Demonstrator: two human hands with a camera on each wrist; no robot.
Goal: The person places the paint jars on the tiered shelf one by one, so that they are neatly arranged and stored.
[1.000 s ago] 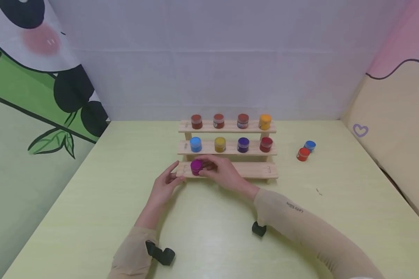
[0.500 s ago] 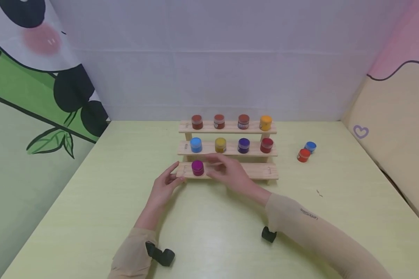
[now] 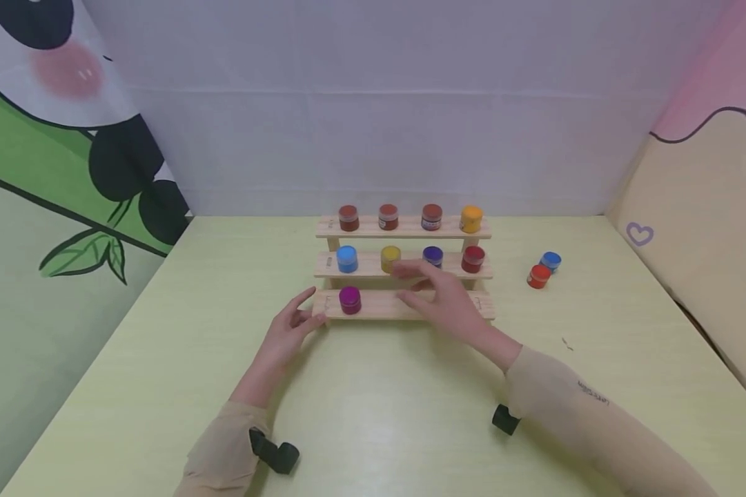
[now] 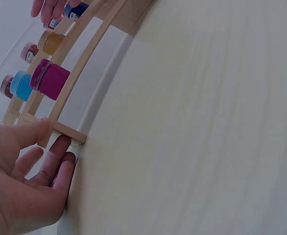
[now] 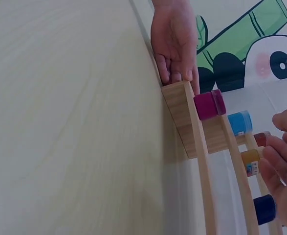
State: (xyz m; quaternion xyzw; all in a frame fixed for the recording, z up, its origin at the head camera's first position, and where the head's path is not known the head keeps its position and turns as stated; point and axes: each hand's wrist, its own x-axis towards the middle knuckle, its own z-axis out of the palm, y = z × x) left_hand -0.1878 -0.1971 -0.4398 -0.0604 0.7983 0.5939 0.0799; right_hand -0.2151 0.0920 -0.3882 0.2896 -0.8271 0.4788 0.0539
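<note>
A three-tier wooden rack stands on the table with small paint jars on its shelves. My left hand holds the rack's lower left end, thumb at the front edge and fingers by the end piece. A magenta paint jar sits upright at the left of the lowest shelf. My right hand hovers over that shelf's right half, fingers apart and holding nothing. Behind it, the middle shelf bears a light blue jar, a yellow jar, a dark blue jar and a dark red jar.
Three brownish-red jars and an orange-yellow jar line the top shelf. On the table at right, a red jar stands close to a blue jar. A pale fabric backdrop rises behind the table.
My right hand has let go of the magenta jar and moved right along the lowest shelf, its fingers spreading. The jar stays on the shelf. My left hand has kept its place at the rack.
</note>
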